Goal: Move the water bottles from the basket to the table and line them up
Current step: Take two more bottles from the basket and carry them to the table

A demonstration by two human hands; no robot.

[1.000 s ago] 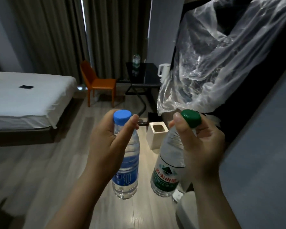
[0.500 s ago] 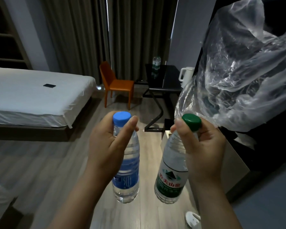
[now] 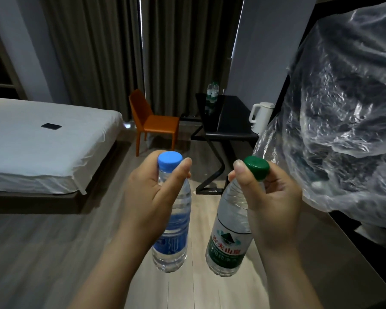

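Dim room, daylight sliver through curtain gap (image 3: pixel 141 52), glare on plastic sheet (image 3: pixel 343 108), wide-angle edge bending

The green-capped bottle (image 3: pixel 228 239) has a label reading 农夫山泉.

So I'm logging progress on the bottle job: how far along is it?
Done: bottles, two it seems, already stand on the dark table at its far edge. In hand: the left hand has its grip on the blue-capped bottle, the right hand on the green-capped bottle, both carried above the floor. Left: setting these down in line. The basket is out of view.
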